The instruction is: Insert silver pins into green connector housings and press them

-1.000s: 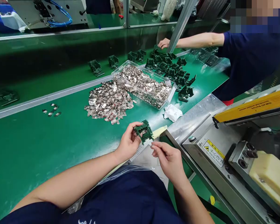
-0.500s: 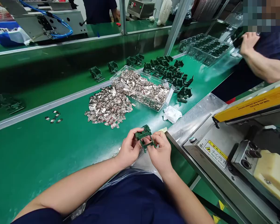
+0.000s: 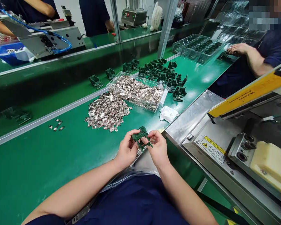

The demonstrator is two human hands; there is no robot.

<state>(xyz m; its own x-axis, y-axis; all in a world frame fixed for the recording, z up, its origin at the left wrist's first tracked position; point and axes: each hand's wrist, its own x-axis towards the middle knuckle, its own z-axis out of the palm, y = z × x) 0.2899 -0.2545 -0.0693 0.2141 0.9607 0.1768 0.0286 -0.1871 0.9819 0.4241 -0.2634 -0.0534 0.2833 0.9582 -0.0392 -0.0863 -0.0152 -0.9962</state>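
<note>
A dark green plastic frame [image 3: 140,135] with open gaps is held up between my two hands, above the near edge of the green bench. My left hand [image 3: 127,149] is closed on its left side, thumb in front. The fingers of my right hand [image 3: 158,147] pinch its right side, and a fingertip shows in the opening; whether they also hold a small part is hidden. Ahead lies a heap of small silvery metal pieces [image 3: 106,112], next to a clear plastic tray [image 3: 162,100] filled with more of them. A crumpled white wad [image 3: 169,114] sits right of the tray.
Several dark green frames [image 3: 162,73] stand behind the tray. A few loose metal pieces [image 3: 56,125] lie at left. A metal machine with a yellow arm [image 3: 245,100] blocks the right. Clear trays [image 3: 199,48] and a co-worker's hand [image 3: 239,49] are at the far right.
The view has shifted slightly. My right fingers have moved a little on the green frame, which stays in both hands. The co-worker's hand at right has lowered toward the bench.
</note>
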